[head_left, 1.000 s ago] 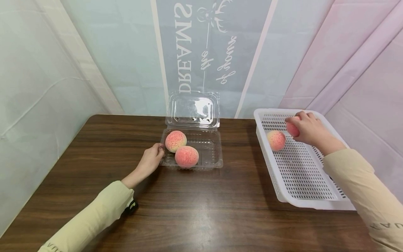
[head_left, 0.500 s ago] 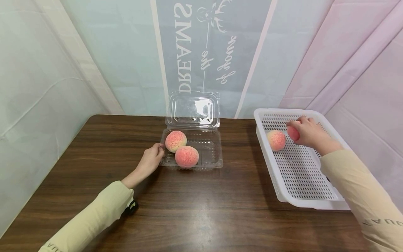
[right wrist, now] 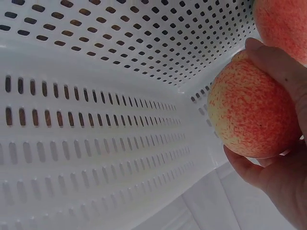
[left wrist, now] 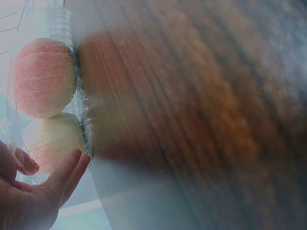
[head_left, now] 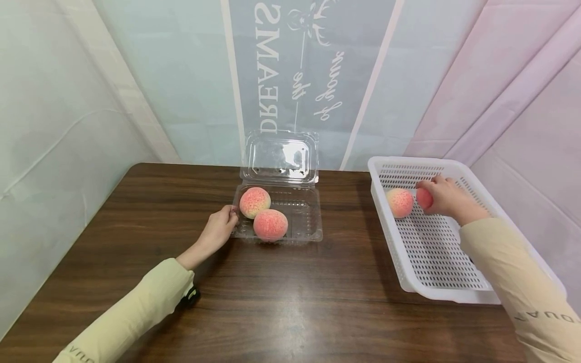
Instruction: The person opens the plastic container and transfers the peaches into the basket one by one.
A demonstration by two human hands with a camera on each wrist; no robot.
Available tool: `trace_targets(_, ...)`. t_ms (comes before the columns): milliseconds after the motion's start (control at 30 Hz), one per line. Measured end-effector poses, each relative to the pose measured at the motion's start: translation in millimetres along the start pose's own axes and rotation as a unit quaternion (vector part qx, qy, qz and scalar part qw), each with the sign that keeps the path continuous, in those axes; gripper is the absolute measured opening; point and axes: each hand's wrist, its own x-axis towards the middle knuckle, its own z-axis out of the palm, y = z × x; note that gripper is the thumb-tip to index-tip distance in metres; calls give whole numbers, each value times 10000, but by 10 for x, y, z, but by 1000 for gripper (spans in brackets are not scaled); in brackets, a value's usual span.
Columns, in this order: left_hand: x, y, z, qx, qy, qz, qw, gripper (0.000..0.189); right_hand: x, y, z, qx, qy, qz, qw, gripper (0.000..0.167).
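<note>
My right hand [head_left: 447,196] grips a red-and-yellow peach [right wrist: 254,108] inside the white basket [head_left: 399,262], fingers and thumb around its sides. Just left of it in the head view, a second peach [head_left: 400,202] lies by the basket's left wall. At the table's middle stands a clear plastic clamshell container [head_left: 299,217], its lid [head_left: 279,156] raised. Two peaches sit in its left half, one reddish peach [head_left: 271,225] in front and a paler peach [head_left: 255,202] behind. My left hand [head_left: 218,229] holds the container's left edge, fingers along its side in the left wrist view [left wrist: 48,191].
The dark wooden table [head_left: 290,302] bears both containers, the basket at the right. A printed cloth [head_left: 308,65] hangs behind the table, with pale cloth walls left and right. A black object [head_left: 188,297] shows under the left sleeve.
My right hand has moved the held peach slightly down and toward the near side within the basket. The left hand stays at the container's edge. The head view has shifted slightly.
</note>
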Motion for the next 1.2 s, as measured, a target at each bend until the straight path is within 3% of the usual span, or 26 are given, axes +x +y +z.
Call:
trace_targets(367, 10, -11, 8, -13, 24, 9, 10000, 29, 13, 0, 73, 155, -577, 400, 9974, 67)
trace_targets(833, 12, -6, 6, 56, -10, -15, 10000, 30, 43, 56, 230, 211, -892, 655, 9936, 61)
trace_targets(1200, 13, -9, 14, -20, -46, -62, 10000, 29, 20, 77, 136, 284, -936, 494, 9940, 68)
